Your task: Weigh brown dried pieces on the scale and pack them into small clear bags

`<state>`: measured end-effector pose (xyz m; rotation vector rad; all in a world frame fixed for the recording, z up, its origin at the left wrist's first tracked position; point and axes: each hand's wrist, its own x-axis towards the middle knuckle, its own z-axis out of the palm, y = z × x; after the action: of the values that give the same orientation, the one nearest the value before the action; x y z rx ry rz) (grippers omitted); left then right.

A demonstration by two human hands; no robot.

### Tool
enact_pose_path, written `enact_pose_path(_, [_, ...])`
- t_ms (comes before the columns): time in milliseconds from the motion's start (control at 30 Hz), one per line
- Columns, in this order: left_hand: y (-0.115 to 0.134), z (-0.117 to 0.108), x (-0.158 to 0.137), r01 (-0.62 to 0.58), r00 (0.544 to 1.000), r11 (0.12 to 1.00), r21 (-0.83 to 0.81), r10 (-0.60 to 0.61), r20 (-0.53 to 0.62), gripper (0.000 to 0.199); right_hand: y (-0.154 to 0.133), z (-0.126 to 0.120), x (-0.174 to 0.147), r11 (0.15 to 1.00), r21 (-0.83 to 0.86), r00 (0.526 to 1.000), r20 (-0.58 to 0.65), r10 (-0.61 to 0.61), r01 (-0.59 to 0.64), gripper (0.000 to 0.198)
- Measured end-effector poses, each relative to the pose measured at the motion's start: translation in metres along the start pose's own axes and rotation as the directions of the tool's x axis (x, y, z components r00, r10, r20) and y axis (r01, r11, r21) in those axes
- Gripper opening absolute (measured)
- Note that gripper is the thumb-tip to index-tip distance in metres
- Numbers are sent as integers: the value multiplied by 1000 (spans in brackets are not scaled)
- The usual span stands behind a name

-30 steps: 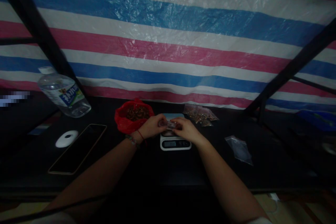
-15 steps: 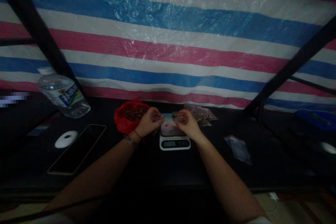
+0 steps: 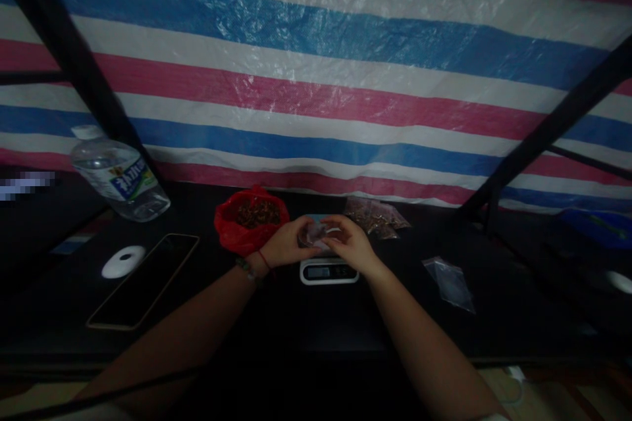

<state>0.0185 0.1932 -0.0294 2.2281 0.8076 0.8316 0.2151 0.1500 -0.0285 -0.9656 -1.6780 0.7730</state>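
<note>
Both hands meet over the small scale on the dark worktop. The left hand and right hand each pinch a small clear bag between them, grips closed on it. At ten o'clock sits a red bag; at one o'clock, filled packets.

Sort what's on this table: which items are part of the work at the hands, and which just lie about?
In use: small clear bag held by left hand and right hand; scale; red bag; filled packets; empty bag.
Lying about: water bottle; phone; white disc.
</note>
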Motion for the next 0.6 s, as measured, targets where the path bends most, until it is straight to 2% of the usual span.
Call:
enact_pose_path(233, [6,3,-1,-13,1000,999,-44,13,9,39,-9,4,-4,997,-76,1000,1,-20,20,36])
enact_pose_path(467, [-5,-5,2,48,996,998,30,-46,-75,31,-1,-12,2,983,-178,990,-126,-59,36,40])
enact_pose_path(600, [-16,-9,6,111,992,985,129,-101,-80,24,8,-22,6,950,-313,1000,-8,-19,15,37])
